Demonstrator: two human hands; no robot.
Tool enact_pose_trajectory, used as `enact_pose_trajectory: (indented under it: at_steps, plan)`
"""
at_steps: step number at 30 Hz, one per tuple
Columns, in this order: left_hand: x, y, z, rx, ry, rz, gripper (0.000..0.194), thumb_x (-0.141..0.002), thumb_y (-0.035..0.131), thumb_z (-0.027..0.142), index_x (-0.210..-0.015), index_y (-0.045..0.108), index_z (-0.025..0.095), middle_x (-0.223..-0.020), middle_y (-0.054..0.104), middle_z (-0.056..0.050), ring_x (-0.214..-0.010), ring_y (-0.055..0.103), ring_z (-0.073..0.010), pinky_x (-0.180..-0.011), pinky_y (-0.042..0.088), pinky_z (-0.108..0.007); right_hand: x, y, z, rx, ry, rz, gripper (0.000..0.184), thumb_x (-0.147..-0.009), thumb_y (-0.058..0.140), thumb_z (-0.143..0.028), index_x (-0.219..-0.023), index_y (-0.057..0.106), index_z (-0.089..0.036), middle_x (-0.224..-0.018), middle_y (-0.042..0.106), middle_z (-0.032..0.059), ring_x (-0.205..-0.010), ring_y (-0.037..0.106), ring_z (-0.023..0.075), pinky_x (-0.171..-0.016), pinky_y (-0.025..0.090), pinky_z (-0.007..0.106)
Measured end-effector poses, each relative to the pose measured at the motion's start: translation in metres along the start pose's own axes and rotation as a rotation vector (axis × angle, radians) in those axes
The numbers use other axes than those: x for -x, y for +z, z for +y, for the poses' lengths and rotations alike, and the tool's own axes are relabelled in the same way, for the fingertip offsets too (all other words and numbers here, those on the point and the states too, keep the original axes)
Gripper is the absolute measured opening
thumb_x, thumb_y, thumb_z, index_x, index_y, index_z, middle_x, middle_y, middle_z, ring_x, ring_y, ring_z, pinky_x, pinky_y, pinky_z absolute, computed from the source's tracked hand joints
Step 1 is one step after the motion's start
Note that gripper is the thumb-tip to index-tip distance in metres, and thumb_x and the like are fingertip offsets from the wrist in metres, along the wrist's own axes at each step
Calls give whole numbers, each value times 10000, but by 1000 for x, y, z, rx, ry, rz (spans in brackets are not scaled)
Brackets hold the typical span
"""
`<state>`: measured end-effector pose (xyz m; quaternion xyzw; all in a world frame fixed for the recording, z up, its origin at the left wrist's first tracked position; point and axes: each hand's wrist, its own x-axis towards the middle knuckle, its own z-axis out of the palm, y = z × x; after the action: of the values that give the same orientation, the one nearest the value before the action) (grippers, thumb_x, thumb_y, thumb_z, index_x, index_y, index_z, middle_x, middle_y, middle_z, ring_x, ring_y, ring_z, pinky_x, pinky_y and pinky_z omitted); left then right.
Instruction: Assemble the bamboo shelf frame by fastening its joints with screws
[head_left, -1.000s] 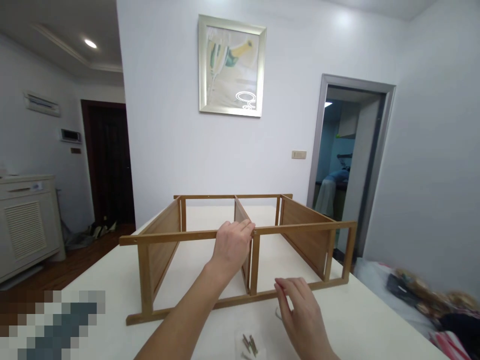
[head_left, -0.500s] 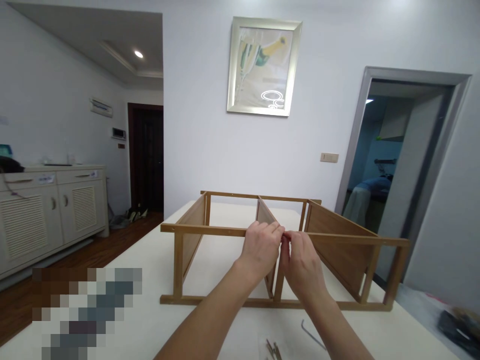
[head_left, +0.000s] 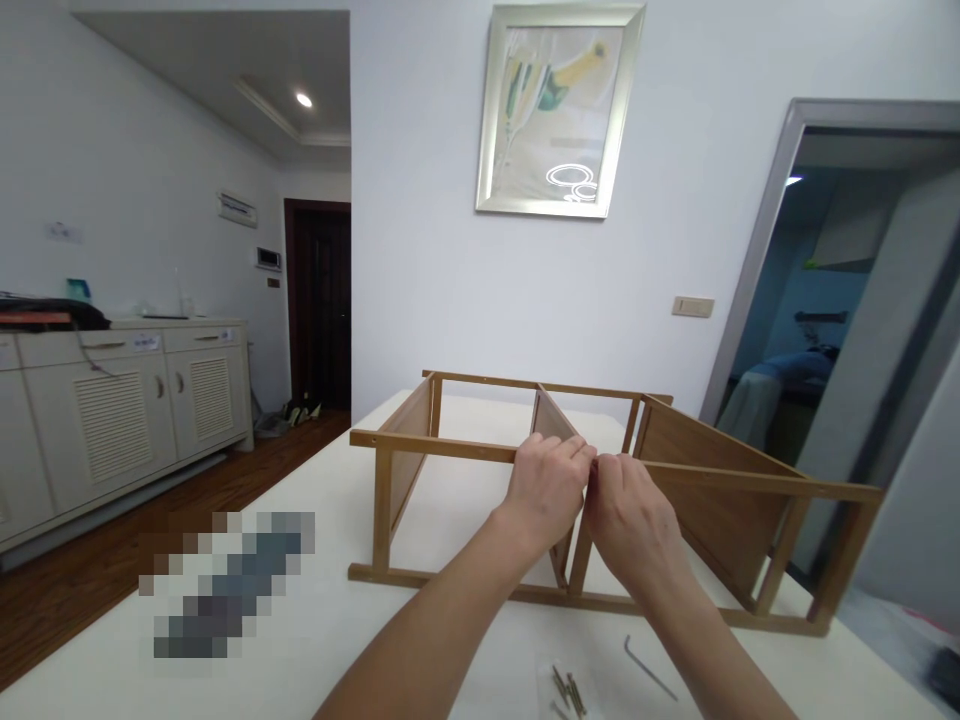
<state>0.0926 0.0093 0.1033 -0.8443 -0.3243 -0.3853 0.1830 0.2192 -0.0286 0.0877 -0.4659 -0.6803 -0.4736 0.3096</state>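
A bamboo shelf frame (head_left: 442, 449) lies on its side on the white table (head_left: 322, 640), with three brown panels between its rails. My left hand (head_left: 547, 487) is closed over the near top rail where the middle upright meets it. My right hand (head_left: 634, 522) sits against it from the right, fingertips pinched at the same joint. What the pinch holds is hidden. Several screws (head_left: 568, 690) and an L-shaped hex key (head_left: 649, 668) lie on the table near my forearms.
A white sideboard (head_left: 112, 400) stands at the left wall over a wooden floor. A framed picture (head_left: 559, 110) hangs on the wall behind the table. An open doorway (head_left: 817, 300) is at the right. A blurred patch (head_left: 225, 585) covers part of the table's left side.
My right hand rose from the table near the screws to the top rail and met my left hand at the middle joint. The view shifted left and closer.
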Motion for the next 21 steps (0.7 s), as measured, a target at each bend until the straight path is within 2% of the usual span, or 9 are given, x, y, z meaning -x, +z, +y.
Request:
enact_pose_trajectory:
  at_steps: [15, 21]
  plan:
    - [0, 3, -1, 10, -9, 8, 192, -924, 467, 114, -1008, 619, 196, -1078, 712, -8, -883, 645, -166, -736, 403, -357, 4, -1, 13, 57, -8, -133, 147, -919, 450, -81, -847, 536, -175, -714, 559, 27, -674, 489, 171, -582, 258, 275]
    - [0, 2, 0, 22, -12, -5, 210, -915, 469, 105, -1019, 625, 199, -1064, 712, -20, -872, 643, -159, -744, 416, -352, 5, 1, 9, 67, 47, -63, 196, -984, 433, -224, -800, 488, -180, -685, 516, 12, -624, 460, 159, -551, 234, 275]
